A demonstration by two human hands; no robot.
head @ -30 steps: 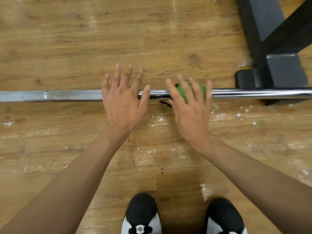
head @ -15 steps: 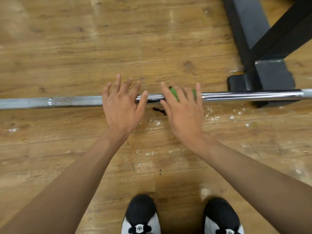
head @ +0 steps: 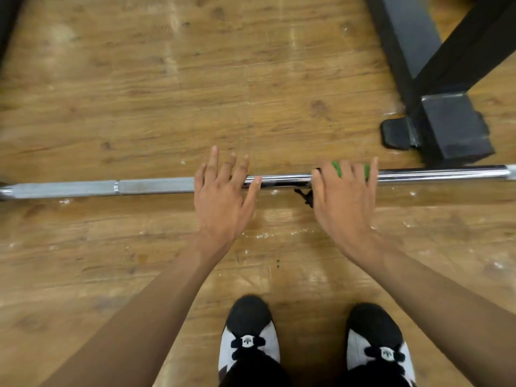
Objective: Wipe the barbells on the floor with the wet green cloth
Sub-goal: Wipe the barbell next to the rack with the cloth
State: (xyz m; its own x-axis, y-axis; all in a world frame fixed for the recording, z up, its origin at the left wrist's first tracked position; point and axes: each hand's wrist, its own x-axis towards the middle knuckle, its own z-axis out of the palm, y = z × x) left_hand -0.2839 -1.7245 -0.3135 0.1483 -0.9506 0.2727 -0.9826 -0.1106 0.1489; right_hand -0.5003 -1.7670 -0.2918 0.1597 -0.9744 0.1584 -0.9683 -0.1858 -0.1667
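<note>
Barbell (head: 156,187) is noted flat on the wooden floor (head: 251,93), running left to right, its right end just in front of a black rack base (head: 452,127). The green cloth (head: 336,169) is pressed onto the chromed stretch of the shaft under the right hand (head: 343,202); only slivers of green are seen between the fingers.

Wiping is judged under way. For a good pass, the cloth would best be wrapped partly round the shaft so the underside is reached. Pressure should be held even, and the bar steadied against rolling by the left hand (head: 223,202).

The right hand is laid flat, fingers straight and slightly spread, nothing gripped. The left hand is spread likewise across the bar beside the knurled section, thumb tip on the shaft. Both forearms are extended down and forward, wrists nearly straight.
</note>
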